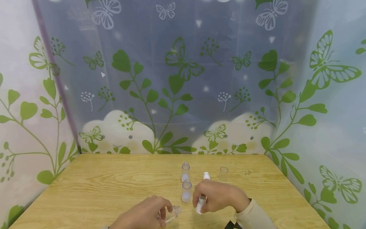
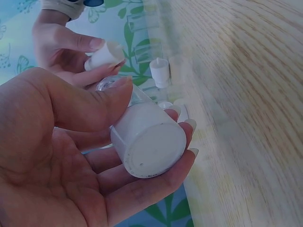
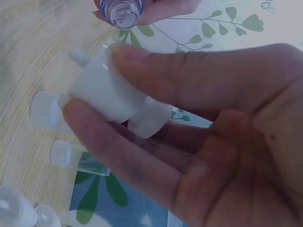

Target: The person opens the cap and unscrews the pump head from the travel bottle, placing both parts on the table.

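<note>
My left hand (image 1: 144,213) grips a small clear bottle (image 2: 154,142) with a white base. The bottle lies tilted on the fingers under the thumb, its clear neck (image 3: 124,13) pointing toward the right hand. Between thumb and fingers, my right hand (image 1: 220,194) pinches a white pump head (image 3: 106,87), also tilted. Bottle and pump head are apart, with a small gap between them. Two similar clear bottles stand beside the right hand, a farther one (image 1: 185,171) and a nearer one (image 1: 186,191).
Just beyond the right hand stands another white pump head (image 1: 206,175), partly hidden by it. A clear cap (image 1: 224,174) is to its right. Everything rests on a wood-grain table (image 1: 114,178), with a printed curtain (image 1: 148,79) behind its back edge.
</note>
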Demonstrator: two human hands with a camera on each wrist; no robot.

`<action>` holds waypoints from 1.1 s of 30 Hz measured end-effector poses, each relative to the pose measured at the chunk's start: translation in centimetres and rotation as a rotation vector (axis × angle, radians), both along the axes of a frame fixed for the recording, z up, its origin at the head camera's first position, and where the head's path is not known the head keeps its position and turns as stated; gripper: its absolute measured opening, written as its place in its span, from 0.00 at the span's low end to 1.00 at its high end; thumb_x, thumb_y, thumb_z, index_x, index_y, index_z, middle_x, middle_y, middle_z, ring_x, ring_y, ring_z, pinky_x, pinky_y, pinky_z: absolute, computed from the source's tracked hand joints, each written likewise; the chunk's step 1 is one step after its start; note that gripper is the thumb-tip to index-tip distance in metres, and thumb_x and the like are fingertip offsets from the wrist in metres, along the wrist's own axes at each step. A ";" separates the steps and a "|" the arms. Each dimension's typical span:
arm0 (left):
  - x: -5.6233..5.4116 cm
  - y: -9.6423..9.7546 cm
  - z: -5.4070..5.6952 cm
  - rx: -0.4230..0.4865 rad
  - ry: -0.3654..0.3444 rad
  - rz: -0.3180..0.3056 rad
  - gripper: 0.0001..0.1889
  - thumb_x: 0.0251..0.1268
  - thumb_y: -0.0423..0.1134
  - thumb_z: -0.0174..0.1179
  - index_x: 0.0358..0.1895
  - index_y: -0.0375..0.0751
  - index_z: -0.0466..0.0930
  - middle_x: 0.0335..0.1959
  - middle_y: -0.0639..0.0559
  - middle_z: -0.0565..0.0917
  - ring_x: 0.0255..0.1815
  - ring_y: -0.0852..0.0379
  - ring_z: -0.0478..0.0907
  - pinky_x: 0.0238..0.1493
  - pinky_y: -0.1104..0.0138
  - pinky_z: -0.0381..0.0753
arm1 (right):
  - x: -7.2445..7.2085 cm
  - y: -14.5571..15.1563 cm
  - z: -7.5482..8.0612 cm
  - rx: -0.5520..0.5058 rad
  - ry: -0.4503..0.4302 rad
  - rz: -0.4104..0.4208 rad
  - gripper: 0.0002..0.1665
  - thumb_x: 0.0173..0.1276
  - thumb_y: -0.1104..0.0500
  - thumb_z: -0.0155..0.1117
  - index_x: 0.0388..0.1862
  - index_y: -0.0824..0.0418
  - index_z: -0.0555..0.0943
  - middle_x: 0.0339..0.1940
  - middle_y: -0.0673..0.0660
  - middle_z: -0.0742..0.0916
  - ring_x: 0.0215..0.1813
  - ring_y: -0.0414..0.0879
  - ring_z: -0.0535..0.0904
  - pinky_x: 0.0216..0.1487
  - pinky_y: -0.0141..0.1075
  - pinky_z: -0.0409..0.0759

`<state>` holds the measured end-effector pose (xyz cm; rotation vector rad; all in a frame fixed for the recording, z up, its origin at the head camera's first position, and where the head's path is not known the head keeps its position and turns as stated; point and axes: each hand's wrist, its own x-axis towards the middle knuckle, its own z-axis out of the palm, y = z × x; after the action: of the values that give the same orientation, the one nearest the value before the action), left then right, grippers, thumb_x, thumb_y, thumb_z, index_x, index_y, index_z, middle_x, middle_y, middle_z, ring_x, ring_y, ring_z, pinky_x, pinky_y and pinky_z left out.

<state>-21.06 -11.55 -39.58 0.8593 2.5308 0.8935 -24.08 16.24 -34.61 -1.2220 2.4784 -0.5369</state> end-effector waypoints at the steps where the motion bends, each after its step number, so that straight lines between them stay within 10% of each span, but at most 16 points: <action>1: 0.0 0.0 0.0 0.001 0.000 -0.001 0.17 0.58 0.30 0.70 0.52 0.40 0.86 0.33 0.58 0.86 0.33 0.68 0.75 0.34 0.72 0.78 | 0.0 0.2 0.0 0.009 -0.002 -0.001 0.12 0.60 0.71 0.75 0.40 0.57 0.91 0.39 0.45 0.89 0.33 0.28 0.75 0.39 0.25 0.78; 23: 0.0 -0.2 -0.1 -0.030 0.023 0.007 0.18 0.58 0.31 0.70 0.53 0.42 0.86 0.34 0.60 0.85 0.36 0.67 0.74 0.36 0.71 0.77 | -0.4 2.5 -0.7 0.239 -0.112 -0.144 0.11 0.59 0.71 0.71 0.34 0.55 0.90 0.28 0.38 0.83 0.26 0.35 0.61 0.31 0.27 0.65; 33: 0.0 -0.3 -0.1 -0.014 0.020 -0.006 0.16 0.60 0.32 0.69 0.52 0.44 0.87 0.34 0.59 0.86 0.35 0.68 0.75 0.37 0.71 0.77 | -0.4 2.9 -1.1 0.212 -0.216 -0.255 0.11 0.61 0.65 0.77 0.37 0.53 0.83 0.27 0.44 0.83 0.23 0.36 0.73 0.30 0.29 0.73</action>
<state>-21.07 -11.81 -39.67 0.8753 2.5466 0.8689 -24.43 19.10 -35.74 -0.7330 2.4434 -0.4296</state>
